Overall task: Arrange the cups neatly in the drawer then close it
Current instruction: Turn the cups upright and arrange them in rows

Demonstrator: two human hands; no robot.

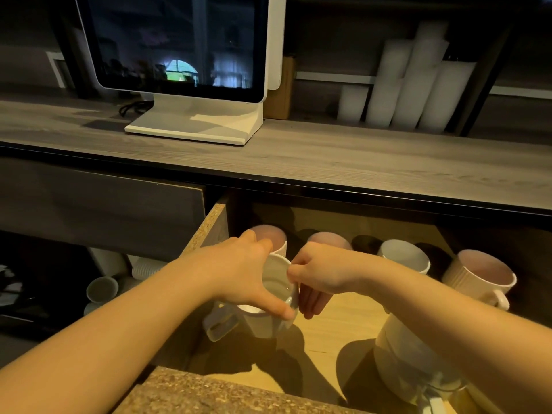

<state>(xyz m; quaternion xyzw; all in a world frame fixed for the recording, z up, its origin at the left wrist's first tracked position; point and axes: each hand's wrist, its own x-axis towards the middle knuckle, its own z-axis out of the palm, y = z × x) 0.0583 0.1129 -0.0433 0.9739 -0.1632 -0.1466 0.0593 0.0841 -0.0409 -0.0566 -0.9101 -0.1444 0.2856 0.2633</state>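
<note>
The wooden drawer point(209, 225) is pulled open below the counter. Both hands meet on a white mug point(276, 288) at the drawer's left side. My left hand point(239, 270) grips its rim from the left, thumb over the near edge. My right hand point(316, 273) pinches the rim from the right. The mug's handle point(219, 324) points toward the near left. Behind it, along the back of the drawer, stand a pinkish cup point(276, 237), another cup point(328, 239), a white cup point(403, 255) and a ribbed mug point(481, 273). A stack of white mugs point(400, 354) stands at the near right.
A grey wooden counter point(328, 156) runs above the drawer, carrying a white monitor point(179, 46) on a stand. Tall stacks of paper cups point(412, 85) lean on the shelf at the back right. More cups point(101, 289) lie in a dark shelf at lower left.
</note>
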